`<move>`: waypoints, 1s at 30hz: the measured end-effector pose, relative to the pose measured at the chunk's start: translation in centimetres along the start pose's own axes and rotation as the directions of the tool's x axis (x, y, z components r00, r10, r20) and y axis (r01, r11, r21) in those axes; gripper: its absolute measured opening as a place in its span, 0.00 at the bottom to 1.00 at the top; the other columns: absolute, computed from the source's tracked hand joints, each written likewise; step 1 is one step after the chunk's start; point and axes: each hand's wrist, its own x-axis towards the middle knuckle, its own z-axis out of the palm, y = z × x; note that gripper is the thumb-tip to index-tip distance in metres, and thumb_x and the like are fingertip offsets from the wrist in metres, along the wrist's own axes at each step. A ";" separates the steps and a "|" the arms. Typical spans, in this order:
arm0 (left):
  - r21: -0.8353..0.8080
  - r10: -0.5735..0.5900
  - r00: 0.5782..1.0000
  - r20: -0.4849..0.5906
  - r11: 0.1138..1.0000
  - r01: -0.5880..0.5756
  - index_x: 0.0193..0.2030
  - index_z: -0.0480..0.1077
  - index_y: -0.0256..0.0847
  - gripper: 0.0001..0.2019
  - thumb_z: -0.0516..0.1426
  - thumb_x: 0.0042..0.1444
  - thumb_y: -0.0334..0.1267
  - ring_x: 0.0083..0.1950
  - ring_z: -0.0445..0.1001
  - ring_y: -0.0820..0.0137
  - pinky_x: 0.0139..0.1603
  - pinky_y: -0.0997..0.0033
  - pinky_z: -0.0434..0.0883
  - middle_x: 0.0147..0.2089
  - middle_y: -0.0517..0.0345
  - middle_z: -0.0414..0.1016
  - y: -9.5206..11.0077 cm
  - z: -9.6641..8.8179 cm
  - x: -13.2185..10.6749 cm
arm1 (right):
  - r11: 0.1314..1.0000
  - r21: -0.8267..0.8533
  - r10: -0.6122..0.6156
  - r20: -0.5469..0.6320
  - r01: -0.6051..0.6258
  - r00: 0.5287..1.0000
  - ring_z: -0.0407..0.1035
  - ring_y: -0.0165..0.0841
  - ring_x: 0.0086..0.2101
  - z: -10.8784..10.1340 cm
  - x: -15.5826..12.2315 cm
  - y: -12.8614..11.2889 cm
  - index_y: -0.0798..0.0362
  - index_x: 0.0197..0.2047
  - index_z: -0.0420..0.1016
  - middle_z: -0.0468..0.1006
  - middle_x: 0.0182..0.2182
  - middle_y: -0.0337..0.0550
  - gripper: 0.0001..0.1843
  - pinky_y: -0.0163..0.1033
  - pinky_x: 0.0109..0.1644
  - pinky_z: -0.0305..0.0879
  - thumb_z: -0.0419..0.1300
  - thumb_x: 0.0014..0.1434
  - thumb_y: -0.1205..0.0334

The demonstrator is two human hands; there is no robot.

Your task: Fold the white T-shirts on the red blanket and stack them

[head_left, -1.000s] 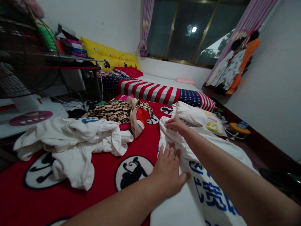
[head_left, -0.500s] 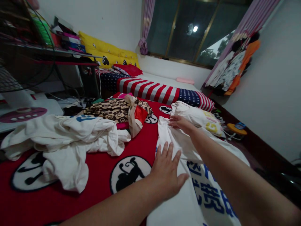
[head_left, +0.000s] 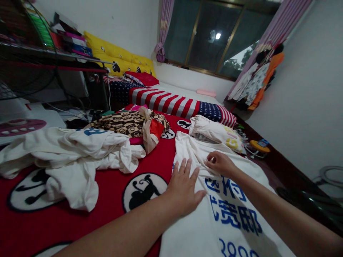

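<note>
A white T-shirt (head_left: pixel 187 228) with blue printed characters lies spread over the red bedspread (head_left: pixel 112 228). My left hand (head_left: pixel 184 189) rests flat on its left side, fingers apart and stretched out. Farther right, the fingers of my right hand (head_left: pixel 220 163) are curled, with thumb and fingertips pinched at the shirt cloth just above the print. Small folds run through the fabric around those fingertips. Just beyond the shirt's far end sits a folded white garment (head_left: pixel 211 128) with yellow lettering.
A crumpled white garment (head_left: pixel 80 153) lies to the left, with a brown checked cloth (head_left: pixel 120 123) behind it. Beyond is another bed with a striped cover (head_left: pixel 166 101). A fan base (head_left: pixel 24 126) stands far left; a small yellow stool (head_left: pixel 259 146) stands right.
My right hand has come back toward me and to the right from the shirt's far edge, its fingers now curled. The left hand stays flat on the shirt. More blue print shows.
</note>
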 end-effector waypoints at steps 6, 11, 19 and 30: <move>-0.001 0.000 1.000 -0.014 1.000 0.000 0.70 0.52 0.40 0.37 0.43 0.61 0.61 0.74 0.32 0.52 0.70 0.43 0.36 0.74 0.41 0.38 -0.1 0.1 -0.1 | 0.998 -0.045 -0.046 -0.159 0.039 0.986 0.66 0.32 0.27 -1.3 -0.5 -2.0 0.52 0.24 0.70 0.74 0.25 0.40 0.08 0.35 0.31 0.57 0.59 0.50 0.57; -0.023 0.005 1.000 -0.007 1.000 -0.005 0.70 0.53 0.40 0.37 0.43 0.61 0.61 0.74 0.32 0.52 0.70 0.43 0.35 0.74 0.40 0.38 0.0 -0.1 -0.2 | 0.985 0.026 0.171 -0.304 -0.172 0.937 0.68 0.33 0.27 -2.1 1.1 1.7 0.52 0.26 0.71 0.74 0.24 0.40 0.07 0.35 0.29 0.57 0.60 0.49 0.58; -0.012 -0.001 1.000 0.004 1.000 0.001 0.70 0.53 0.40 0.37 0.43 0.61 0.61 0.74 0.31 0.52 0.70 0.42 0.35 0.74 0.41 0.38 0.1 -0.1 -0.1 | 0.983 -0.109 -0.182 -0.440 0.149 0.879 0.68 0.44 0.52 0.4 1.2 0.1 0.54 0.52 0.73 0.74 0.53 0.52 0.19 0.49 0.56 0.62 0.55 0.59 0.57; 0.002 0.004 1.000 -0.008 1.000 -0.004 0.69 0.55 0.39 0.37 0.43 0.61 0.61 0.74 0.33 0.51 0.70 0.42 0.36 0.73 0.40 0.41 0.0 0.1 0.0 | 0.943 -0.322 -0.083 0.032 0.088 0.996 0.47 0.46 0.66 1.5 4.8 -5.1 0.54 0.67 0.58 0.53 0.67 0.55 0.33 0.64 0.64 0.45 0.40 0.67 0.43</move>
